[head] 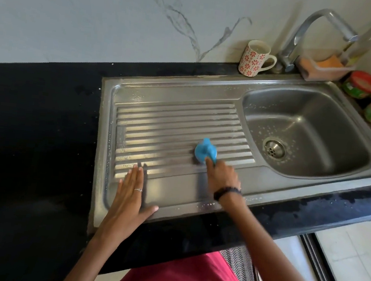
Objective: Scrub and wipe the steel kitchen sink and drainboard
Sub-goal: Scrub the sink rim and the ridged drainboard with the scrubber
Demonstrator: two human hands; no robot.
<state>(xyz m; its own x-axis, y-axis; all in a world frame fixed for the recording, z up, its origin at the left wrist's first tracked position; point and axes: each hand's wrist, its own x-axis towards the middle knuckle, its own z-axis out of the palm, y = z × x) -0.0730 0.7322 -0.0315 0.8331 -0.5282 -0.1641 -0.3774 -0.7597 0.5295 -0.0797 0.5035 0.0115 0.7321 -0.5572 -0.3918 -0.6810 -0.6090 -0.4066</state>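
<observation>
The steel sink (pixel 304 130) is sunk into the black desk (pixel 33 124), basin at about three o'clock and the ribbed drainboard (pixel 177 125) filling the centre. The right hand (pixel 220 176) curls round a blue scrubber (pixel 205 150), forefinger laid along it, probably to press the head into the ribs near the basin edge. The left hand (pixel 129 194) lies flat, fingers straight and together, on the drainboard's front at seven o'clock, likely bracing the body. At one o'clock a patterned mug (pixel 255 58), tap (pixel 305 34) and sponge tray (pixel 325 65) stand clear of the scrubbing.
</observation>
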